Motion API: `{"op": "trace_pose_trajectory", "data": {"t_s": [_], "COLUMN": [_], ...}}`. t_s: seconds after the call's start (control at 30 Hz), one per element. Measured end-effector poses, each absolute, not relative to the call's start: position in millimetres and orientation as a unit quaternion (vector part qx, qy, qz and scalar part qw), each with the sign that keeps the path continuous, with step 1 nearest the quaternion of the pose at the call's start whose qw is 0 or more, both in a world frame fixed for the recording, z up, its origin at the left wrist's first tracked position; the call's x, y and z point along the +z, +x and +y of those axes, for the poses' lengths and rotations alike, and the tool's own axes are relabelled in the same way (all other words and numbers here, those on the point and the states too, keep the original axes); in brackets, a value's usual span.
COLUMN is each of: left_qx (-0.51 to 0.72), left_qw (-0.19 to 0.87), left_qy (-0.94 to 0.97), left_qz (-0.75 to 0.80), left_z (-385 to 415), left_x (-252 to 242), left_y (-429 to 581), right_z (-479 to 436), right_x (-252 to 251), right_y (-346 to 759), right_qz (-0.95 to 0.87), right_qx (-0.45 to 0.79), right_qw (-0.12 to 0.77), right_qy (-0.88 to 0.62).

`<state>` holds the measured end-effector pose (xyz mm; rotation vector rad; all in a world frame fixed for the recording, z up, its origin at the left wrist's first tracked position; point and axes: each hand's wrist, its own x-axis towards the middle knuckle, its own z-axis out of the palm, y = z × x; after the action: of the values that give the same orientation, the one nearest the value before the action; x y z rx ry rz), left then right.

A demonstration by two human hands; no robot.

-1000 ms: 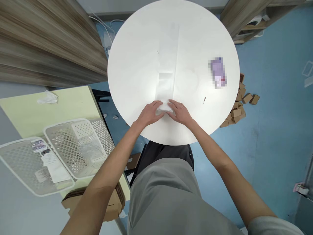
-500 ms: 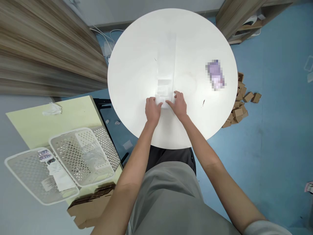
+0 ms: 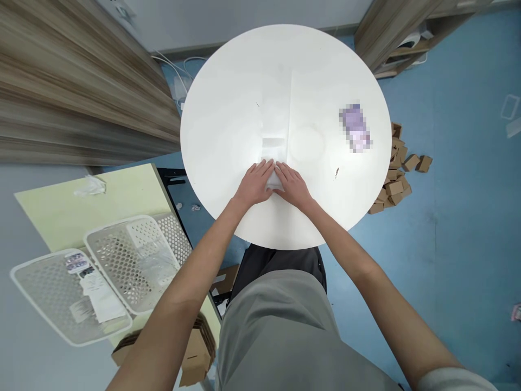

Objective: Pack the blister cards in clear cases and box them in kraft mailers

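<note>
A long, whitish translucent sheet point(image 3: 277, 108) lies lengthwise on the round white table point(image 3: 220, 108), its near end folded over. My left hand point(image 3: 255, 183) rests flat on the left of the folded part, fingers stretched forward. Beside it, my right hand point(image 3: 293, 185) presses on the right of the same fold, also with straight fingers. The fingertips of both hands almost meet in the middle. Whether anything is wrapped inside the fold I cannot tell, as the hands cover much of it.
A blurred purple item point(image 3: 355, 128) lies on the table's right. Small brown boxes point(image 3: 394, 188) are heaped on the floor beyond. At left, a pale yellow table point(image 3: 122, 190) bears a white basket point(image 3: 91, 239) of clear bags, another basket point(image 3: 44, 293) with papers, and flattened cardboard point(image 3: 195, 353).
Both hands have gone from gripping the sides of the sheet's near end to lying flat on top of it. They have moved closer together.
</note>
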<state>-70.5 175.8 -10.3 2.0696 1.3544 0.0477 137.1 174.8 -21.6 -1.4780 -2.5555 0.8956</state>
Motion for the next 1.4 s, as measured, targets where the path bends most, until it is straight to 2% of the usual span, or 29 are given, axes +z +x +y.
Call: {"op": "trace_pose_trajectory", "data": {"t_s": [0.3, 0.47, 0.73, 0.93, 1.07, 1.2, 1.4], "left_qx": [0.005, 0.043, 0.08, 0.032, 0.013, 0.082, 0.088], "left_qw": [0.361, 0.417, 0.51, 0.458, 0.383, 0.307, 0.348], "left_qy": [0.8, 0.731, 0.577, 0.538, 0.533, 0.622, 0.706], "left_qz": [0.48, 0.538, 0.633, 0.707, 0.754, 0.716, 0.61], "left_z": [95.7, 51.0, 75.7, 98.9, 104.4, 104.2, 102.0], "left_x": [-6.3, 7.8, 18.3, -0.7, 4.0, 10.4, 0.0], "left_y": [-82.8, -84.8, -80.8, -73.9, -63.4, -52.8, -51.8], "right_z": [104.4, 84.7, 114.4, 138.9, 145.1, 145.4, 140.7], "right_x": [-11.9, 0.3, 6.2, -9.6, -14.0, -12.2, -14.7], "right_y": [163.6, 177.2, 161.3, 142.4, 129.8, 122.8, 135.9], "right_qz": [-0.85, -0.83, -0.772, -0.707, -0.694, -0.783, -0.833], "right_qx": [0.348, 0.409, 0.426, 0.398, 0.337, 0.283, 0.321], "right_qw": [0.007, 0.003, -0.013, 0.004, 0.028, 0.047, 0.025], "right_qy": [-0.396, -0.38, -0.472, -0.584, -0.635, -0.551, -0.45]}}
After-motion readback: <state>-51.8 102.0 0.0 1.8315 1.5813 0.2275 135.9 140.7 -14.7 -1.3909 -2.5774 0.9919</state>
